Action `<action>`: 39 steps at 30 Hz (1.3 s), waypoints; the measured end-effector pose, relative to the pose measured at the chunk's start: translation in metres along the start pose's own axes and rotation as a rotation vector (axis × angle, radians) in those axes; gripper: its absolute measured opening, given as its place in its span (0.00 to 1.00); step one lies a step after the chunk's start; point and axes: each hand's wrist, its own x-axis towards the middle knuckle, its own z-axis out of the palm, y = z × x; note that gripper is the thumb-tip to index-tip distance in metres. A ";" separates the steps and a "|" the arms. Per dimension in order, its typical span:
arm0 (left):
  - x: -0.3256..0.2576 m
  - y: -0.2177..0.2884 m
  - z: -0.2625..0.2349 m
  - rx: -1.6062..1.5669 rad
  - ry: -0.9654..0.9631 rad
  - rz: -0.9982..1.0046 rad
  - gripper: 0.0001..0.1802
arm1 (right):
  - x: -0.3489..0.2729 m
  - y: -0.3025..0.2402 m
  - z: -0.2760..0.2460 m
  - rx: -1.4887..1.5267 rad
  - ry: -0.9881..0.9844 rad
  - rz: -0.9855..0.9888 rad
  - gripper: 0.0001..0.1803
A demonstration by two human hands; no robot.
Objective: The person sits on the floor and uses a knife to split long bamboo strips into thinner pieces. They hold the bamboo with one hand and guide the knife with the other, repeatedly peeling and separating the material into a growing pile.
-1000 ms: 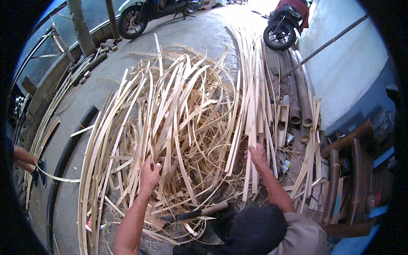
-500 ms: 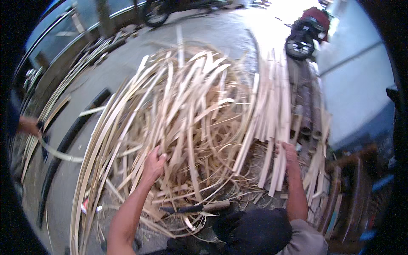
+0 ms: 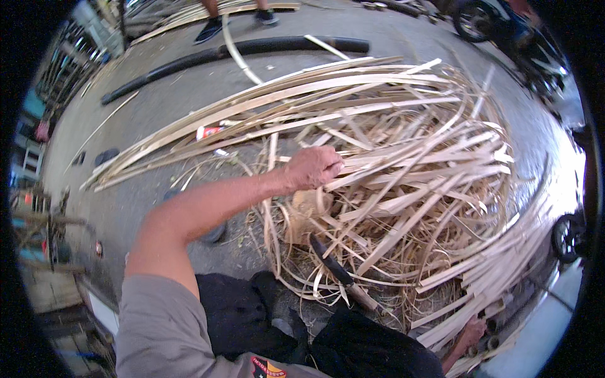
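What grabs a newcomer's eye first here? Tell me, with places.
First, the big tangled heap of pale split bamboo strips filling the middle and right of the concrete ground. Next, the left hand closed on strips at the heap's near edge. Just below lies a dark-bladed knife among the curls.

A large heap of pale bamboo strips [image 3: 403,170] is spread over the grey ground, long, thin and flat, bent into loose arcs and tangled across one another. The longest strips are fanned out toward the left in a sweeping bundle, while shorter curled slivers are piled near the middle. A few strips near the heap's centre are gripped from above.
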 end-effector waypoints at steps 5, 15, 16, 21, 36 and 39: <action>-0.074 -0.034 -0.023 0.073 0.009 -0.149 0.15 | -0.032 -0.131 -0.061 0.607 0.184 -0.459 0.14; -0.178 -0.075 -0.012 0.147 0.129 -0.359 0.18 | -0.205 -0.314 -0.129 0.985 -0.641 -1.268 0.14; -0.183 -0.084 -0.017 0.236 0.182 -0.329 0.20 | -0.212 -0.319 -0.129 0.974 -0.678 -1.309 0.15; -0.196 -0.112 -0.010 0.308 0.127 -0.257 0.28 | -0.220 -0.334 -0.118 0.865 -0.707 -1.234 0.20; -0.219 -0.126 0.002 0.283 0.118 -0.276 0.31 | -0.224 -0.352 -0.110 0.725 -0.853 -1.068 0.19; -0.230 -0.112 0.004 0.340 0.250 -0.511 0.41 | -0.225 -0.350 -0.118 0.832 -0.754 -1.101 0.16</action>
